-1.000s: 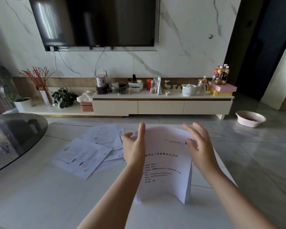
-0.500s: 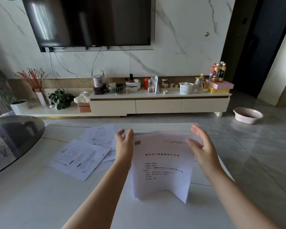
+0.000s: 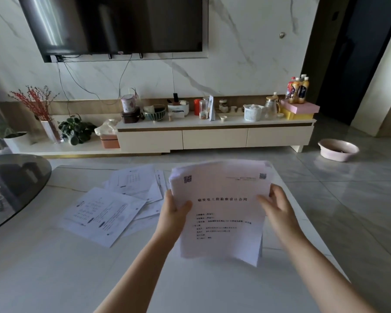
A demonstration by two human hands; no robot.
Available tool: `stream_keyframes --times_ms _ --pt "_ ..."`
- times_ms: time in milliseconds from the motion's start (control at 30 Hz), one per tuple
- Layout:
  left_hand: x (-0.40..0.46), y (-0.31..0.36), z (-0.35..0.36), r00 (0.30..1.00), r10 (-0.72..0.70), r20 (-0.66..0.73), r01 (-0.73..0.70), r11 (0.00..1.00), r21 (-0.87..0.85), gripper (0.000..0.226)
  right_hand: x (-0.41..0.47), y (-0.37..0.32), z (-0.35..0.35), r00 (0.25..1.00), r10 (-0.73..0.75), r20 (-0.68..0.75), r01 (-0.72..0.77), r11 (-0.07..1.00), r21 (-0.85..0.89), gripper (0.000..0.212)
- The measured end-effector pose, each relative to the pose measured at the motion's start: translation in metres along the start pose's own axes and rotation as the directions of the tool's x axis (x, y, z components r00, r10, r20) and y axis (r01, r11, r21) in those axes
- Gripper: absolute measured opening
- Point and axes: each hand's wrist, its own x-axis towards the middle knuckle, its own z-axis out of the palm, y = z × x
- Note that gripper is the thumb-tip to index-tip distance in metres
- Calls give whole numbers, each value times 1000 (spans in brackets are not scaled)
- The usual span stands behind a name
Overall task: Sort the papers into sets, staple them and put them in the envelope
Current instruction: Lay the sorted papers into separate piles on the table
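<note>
Right now, in the head view, both hands hold one stack of papers (image 3: 221, 213) up over the white table (image 3: 54, 279). The left hand (image 3: 173, 216) grips the left edge, with its thumb on the front page and its fingers hidden behind. The right hand (image 3: 278, 206) holds the right edge, fingers bent around it and thumb on the front. The top page has dark printed lines and a small square code near its top left corner. The sheets at the bottom do not line up; some stick out lower at the right corner.

More loose papers (image 3: 113, 206) lie spread on the table, just to the left of the stack. I cannot see a stapler or an envelope anywhere.

I think the step now is making the stack neat. To do it well, hold the sides softly, stand the stack on the table and tap its bottom edge until all the sheets match. Squeezing too hard would bend the pages. Keep it away from the loose sheets so they do not mix.
</note>
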Motion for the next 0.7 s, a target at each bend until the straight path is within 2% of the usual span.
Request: stream_keyframes --times_ms 67,133,167,233,300,400,500,600,633,700 --pt "-3 -3 -2 995 -24 97 30 998 -59 39 3 5 -1 999 34 2 -34 999 10 46" --pt "-2 -5 7 993 -51 105 53 998 -20 57 3 8 9 1000 18 -20 -18 1000 3 43" --pt "-1 -5 13 997 -46 59 45 999 20 57 3 8 14 999 1 -42 -1 1000 -10 35" --pt "2 1 23 998 -4 -63 9 996 85 36 1 1 20 997 -41 -65 39 999 -31 16" --pt "4 6 26 993 32 -117 -25 998 63 22 2 -5 19 992 -108 -67 106 993 -44 18" --pt "1 3 20 997 9 -72 -11 1000 -28 21 2 -5 11 992 -119 -48 118 993 -31 18" --pt "-3 -15 14 998 -63 -19 63 998 -27 26 2 11 10 1000 -6 -9 6 999 -31 26" --pt "-1 -33 15 997 -64 -35 68 990 124 14 2 32 16 997 77 -22 -78 994 -79 21" --pt "0 -36 18 998 -55 -44 62 980 187 9 0 35 21 997 76 -11 -77 992 -102 16" --pt "1 -35 24 997 -17 -75 37 962 270 8 -4 32 30 999 25 27 -22 991 -135 26"
